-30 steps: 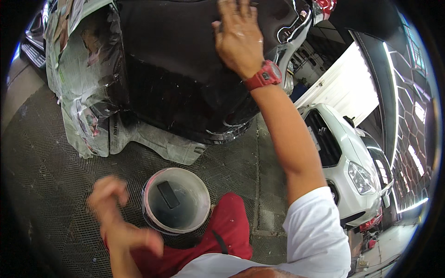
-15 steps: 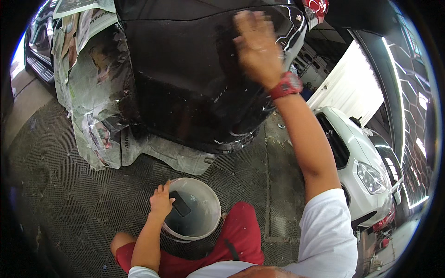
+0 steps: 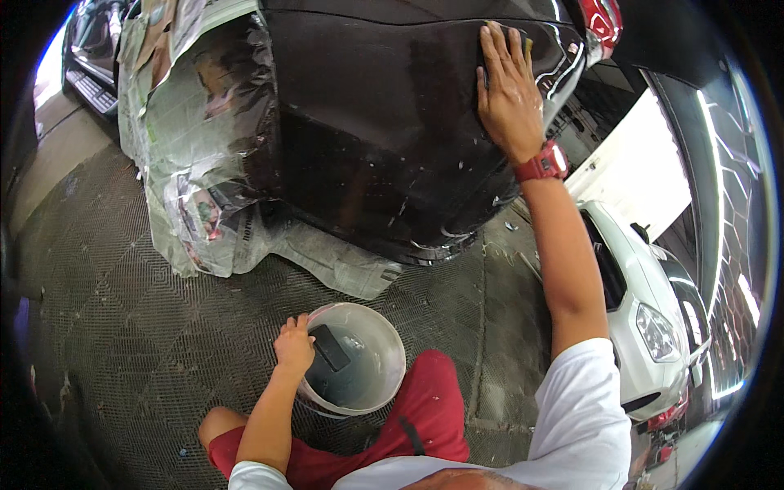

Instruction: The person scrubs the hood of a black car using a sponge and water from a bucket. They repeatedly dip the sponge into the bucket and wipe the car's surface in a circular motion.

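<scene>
My right hand point(image 3: 511, 102), with a red watch on its wrist, presses flat on the dark car panel point(image 3: 367, 106) near its upper right. A thin pad point(image 3: 528, 47) lies under the fingers; only its yellowish edge and a dark edge by the thumb show. Low in view, my left hand point(image 3: 294, 345) is curled over the left rim of a whitish bucket point(image 3: 395, 339) holding cloudy water. A black rectangular block point(image 3: 331, 349) slants inside the bucket, right beside the left thumb. Whether that thumb grips the block, I cannot tell.
Newspaper and clear plastic masking point(image 3: 188, 171) cover the car's left part and hang to the patterned floor mat point(image 3: 106, 327). A red tail light point(image 3: 603, 24) is at the upper right. A white car point(image 3: 637, 302) stands to the right, and a dark car point(image 3: 94, 65) at far left.
My right hand, blurred before, shows sharply now, still on the panel near its upper right. The whole view has shifted slightly. My left hand stays at the bucket rim beside the block.
</scene>
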Demonstrator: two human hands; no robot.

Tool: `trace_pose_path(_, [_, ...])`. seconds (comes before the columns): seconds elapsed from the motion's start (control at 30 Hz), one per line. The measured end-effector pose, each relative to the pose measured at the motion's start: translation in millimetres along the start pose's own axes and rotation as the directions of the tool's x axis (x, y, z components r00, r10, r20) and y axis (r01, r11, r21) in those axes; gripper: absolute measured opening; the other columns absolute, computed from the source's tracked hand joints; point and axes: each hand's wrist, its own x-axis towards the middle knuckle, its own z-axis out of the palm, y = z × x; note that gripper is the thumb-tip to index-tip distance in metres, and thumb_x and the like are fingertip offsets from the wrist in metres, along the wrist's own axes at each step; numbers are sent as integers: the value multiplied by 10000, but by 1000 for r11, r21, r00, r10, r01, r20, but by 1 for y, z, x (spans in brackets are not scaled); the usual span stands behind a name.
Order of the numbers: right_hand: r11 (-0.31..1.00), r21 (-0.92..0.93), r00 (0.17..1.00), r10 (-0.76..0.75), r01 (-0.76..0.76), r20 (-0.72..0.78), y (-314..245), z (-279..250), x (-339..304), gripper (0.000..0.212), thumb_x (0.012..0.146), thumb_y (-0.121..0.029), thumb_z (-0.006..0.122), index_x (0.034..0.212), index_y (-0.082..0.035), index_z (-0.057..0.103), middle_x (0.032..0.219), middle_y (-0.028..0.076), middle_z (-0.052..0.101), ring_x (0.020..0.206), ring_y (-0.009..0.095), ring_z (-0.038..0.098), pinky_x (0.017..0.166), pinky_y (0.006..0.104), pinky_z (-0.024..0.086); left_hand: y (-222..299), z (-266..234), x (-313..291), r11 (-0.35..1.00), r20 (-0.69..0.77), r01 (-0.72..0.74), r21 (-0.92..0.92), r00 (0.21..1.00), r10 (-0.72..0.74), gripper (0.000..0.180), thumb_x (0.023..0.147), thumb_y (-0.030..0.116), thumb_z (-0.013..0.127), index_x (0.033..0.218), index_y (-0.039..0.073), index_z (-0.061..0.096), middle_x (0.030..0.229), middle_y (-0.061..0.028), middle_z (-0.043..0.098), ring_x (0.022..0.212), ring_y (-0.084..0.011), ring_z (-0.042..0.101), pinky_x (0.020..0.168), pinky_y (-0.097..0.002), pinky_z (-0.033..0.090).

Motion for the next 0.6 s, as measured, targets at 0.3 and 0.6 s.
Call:
trace_pose_path(0.3, [975, 213, 994, -85, 70, 63, -74, 19, 19, 750, 919, -167, 689, 1603, 18, 444, 1676, 204, 447, 1586, 412, 363, 1309, 541, 283, -11, -14, -2, 998, 1, 57, -40, 998, -57, 565, 866, 123, 834, 1377, 54, 602, 1225, -215, 663, 1145, -415, 699, 894, -522, 604])
trace_pose_path(0.6, [963, 258, 991, -101, 77, 83, -104, 31, 21, 765, 880, -173, 702, 1579, 30, 466, 1673, 220, 443, 1579, 447, 359, 1306, 551, 296, -1, 1, 4, 998, 8, 45, -47, 999, -45, 492, 864, 132, 838, 1301, 45, 630, 1175, -198, 684, 1093, -417, 723, 890, -527, 600])
